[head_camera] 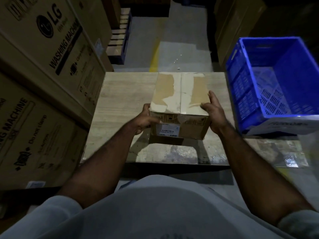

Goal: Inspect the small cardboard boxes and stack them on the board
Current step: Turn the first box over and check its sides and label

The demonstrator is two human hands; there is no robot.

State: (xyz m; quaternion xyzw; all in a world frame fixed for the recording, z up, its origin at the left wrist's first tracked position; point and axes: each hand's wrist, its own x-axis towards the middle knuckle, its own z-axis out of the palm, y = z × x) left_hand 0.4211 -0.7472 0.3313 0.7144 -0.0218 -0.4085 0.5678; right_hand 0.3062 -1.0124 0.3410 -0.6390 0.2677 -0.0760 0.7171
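1. Your left hand (146, 119) and right hand (213, 112) grip the small brown taped cardboard box (179, 94) by its near corners, one on each side, equally close.
2. Its long axis runs away from you, over the pale wooden board (124, 94).
3. Whether it rests there or hovers is unclear; a dark shape (165, 140) beneath is unreadable.
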